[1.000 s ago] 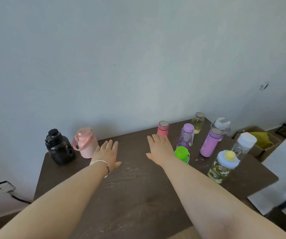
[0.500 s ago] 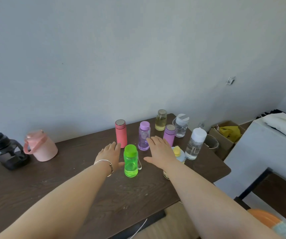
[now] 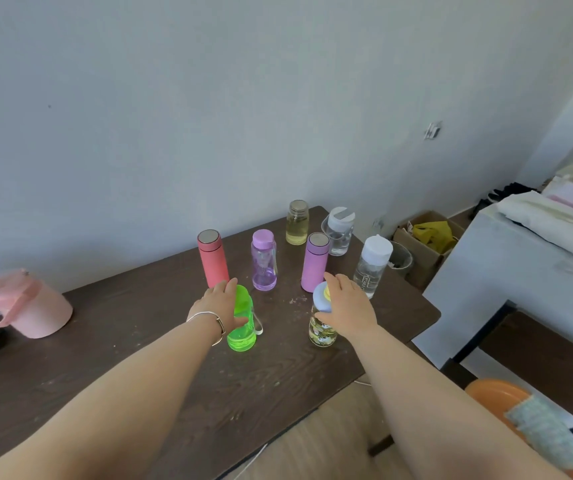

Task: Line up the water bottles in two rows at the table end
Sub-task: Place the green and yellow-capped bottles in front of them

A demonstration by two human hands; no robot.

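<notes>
Left hand point(image 3: 218, 303) grasps green bottle point(image 3: 242, 332), right hand point(image 3: 345, 306) patterned bottle point(image 3: 322, 330)

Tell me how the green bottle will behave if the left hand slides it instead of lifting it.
The green bottle is tall and narrow, so a push near its cap could tip it; pushing low seems safer. It looks like thin clear plastic with no visible liquid, so probably light and quick to skid on the table. Its side strap may drag or snag.
</notes>
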